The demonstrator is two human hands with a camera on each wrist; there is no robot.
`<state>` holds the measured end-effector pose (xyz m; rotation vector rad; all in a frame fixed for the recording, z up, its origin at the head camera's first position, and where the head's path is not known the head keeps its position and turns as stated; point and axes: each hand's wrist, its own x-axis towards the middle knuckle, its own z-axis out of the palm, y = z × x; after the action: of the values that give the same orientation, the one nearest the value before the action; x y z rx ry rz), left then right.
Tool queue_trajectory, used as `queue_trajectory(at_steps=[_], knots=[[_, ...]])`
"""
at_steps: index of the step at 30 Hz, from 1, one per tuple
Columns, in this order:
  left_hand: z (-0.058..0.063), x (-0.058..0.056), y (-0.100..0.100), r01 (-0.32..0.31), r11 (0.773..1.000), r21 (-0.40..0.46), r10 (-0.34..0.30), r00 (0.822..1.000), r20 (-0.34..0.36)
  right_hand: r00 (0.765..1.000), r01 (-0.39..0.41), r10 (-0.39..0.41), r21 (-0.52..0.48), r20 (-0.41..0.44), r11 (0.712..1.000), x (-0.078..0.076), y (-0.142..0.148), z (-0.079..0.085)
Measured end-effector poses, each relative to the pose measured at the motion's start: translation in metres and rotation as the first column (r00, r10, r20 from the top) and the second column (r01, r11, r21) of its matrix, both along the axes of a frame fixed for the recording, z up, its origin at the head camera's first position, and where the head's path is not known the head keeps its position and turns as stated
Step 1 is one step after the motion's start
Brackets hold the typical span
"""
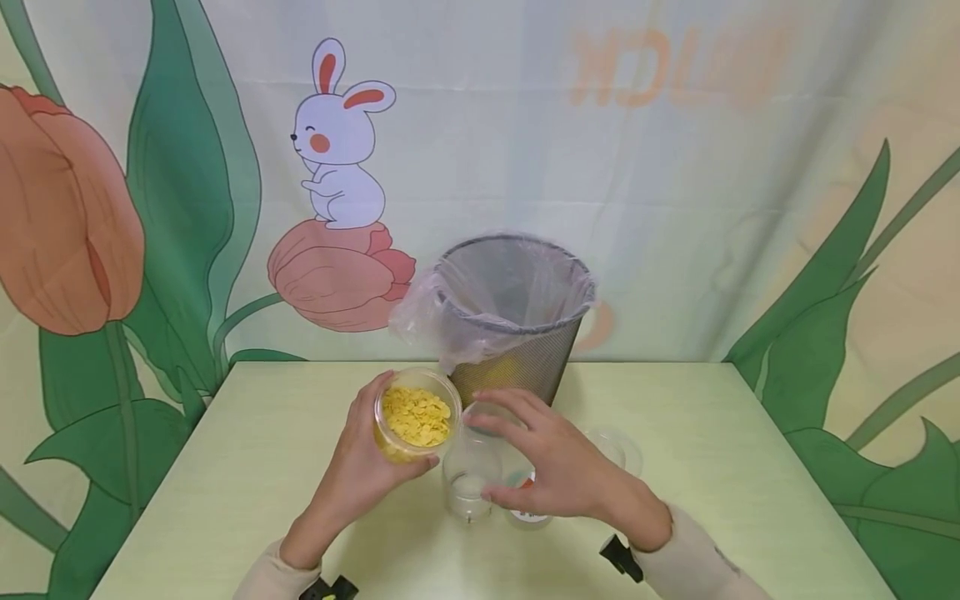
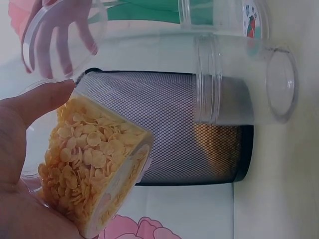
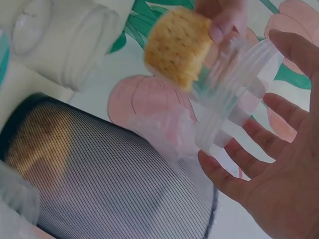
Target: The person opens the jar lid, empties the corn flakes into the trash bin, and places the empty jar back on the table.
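Note:
My left hand (image 1: 358, 471) grips a clear plastic jar (image 2: 94, 159) of yellow corn flakes, its open mouth tilted up toward the head camera in the head view. Close to its right, my right hand (image 1: 564, 467) holds a clear round lid (image 3: 237, 97) by its rim, with thumb and fingers spread around the edge. In the left wrist view the right fingers show through the lid (image 2: 65, 37). The lid is apart from the jar's mouth in the head view. An empty clear jar (image 1: 468, 487) stands on the table below the two hands.
A mesh bin (image 1: 525, 367) lined with a thin plastic bag (image 1: 420, 312) stands behind the hands, with yellowish contents low inside. Another clear jar with a printed label (image 1: 529, 510) and a clear lid (image 1: 622, 450) are near the right hand. A printed curtain (image 1: 480, 150) hangs behind the table.

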<state>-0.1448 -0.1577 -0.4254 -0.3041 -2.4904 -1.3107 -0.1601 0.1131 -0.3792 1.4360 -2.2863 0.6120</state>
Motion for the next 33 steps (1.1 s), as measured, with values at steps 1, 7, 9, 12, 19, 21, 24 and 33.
queue_trajectory(at_steps=[1, 7, 9, 12, 19, 21, 24, 33], knots=[[0.001, 0.0, -0.002, -0.008, 1.0, -0.002, 0.008, 1.0, 0.004, 1.0, 0.0, 0.0, 0.005, 0.009, 1.0, 0.0, -0.001, -0.003], [0.006, -0.002, -0.013, -0.037, 0.999, 0.01, 0.037, 0.999, 0.008, 0.999, -0.009, 0.007, 0.051, 0.038, 0.999, 0.001, -0.009, -0.017], [0.008, -0.003, -0.016, -0.046, 0.999, 0.019, 0.046, 0.999, 0.006, 0.999, -0.007, 0.005, 0.068, 0.037, 0.998, 0.002, -0.011, -0.021], [0.011, -0.003, -0.021, -0.062, 0.998, 0.026, 0.062, 0.998, 0.012, 0.999, -0.003, -0.001, 0.09, 0.042, 0.996, 0.003, -0.016, -0.027], [0.013, -0.003, -0.029, -0.092, 0.996, 0.016, 0.091, 0.995, 0.034, 0.999, 0.008, -0.016, 0.161, 0.052, 0.987, 0.006, -0.029, -0.038], [0.013, -0.003, -0.031, -0.096, 0.995, 0.012, 0.095, 0.995, 0.031, 0.999, 0.011, -0.019, 0.176, 0.048, 0.984, 0.006, -0.033, -0.041], [0.013, -0.002, -0.034, -0.107, 0.994, 0.007, 0.107, 0.994, 0.025, 0.998, 0.023, -0.034, 0.201, 0.047, 0.979, 0.005, -0.039, -0.046], [0.014, -0.003, -0.04, -0.124, 0.992, -0.001, 0.124, 0.992, 0.009, 1.0, 0.027, -0.03, 0.278, 0.005, 0.96, 0.008, -0.057, -0.06]])
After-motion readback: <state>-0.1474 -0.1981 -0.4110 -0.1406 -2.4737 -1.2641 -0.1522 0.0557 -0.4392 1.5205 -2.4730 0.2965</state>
